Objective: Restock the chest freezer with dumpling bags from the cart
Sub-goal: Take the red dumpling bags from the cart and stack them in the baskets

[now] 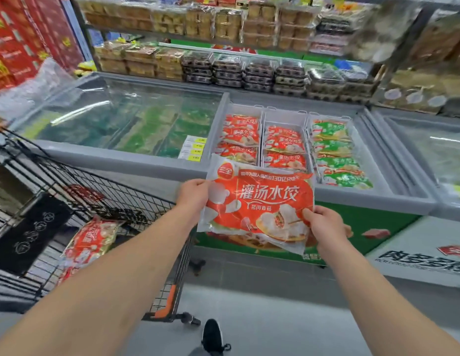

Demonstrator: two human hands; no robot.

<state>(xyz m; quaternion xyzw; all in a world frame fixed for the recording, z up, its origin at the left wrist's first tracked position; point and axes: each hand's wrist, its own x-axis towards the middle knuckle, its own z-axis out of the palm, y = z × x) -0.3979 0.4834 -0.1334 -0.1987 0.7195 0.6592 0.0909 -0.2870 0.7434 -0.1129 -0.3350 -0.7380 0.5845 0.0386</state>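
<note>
Head view: a red dumpling bag is held face-up in front of the chest freezer, below its open right-hand section; the left hand pinches the bag's left edge, the right hand grips its lower right corner, thumb on top; red bags and green bags fill the freezer's bins; left of the freezer, the wire cart holds another red bag.

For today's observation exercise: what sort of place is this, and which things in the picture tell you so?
Most likely a supermarket's frozen-food aisle. A glass-lidded chest freezer holds rows of bagged dumplings, a wire shopping cart stands beside it, and shelves of packaged pastries run behind.
</note>
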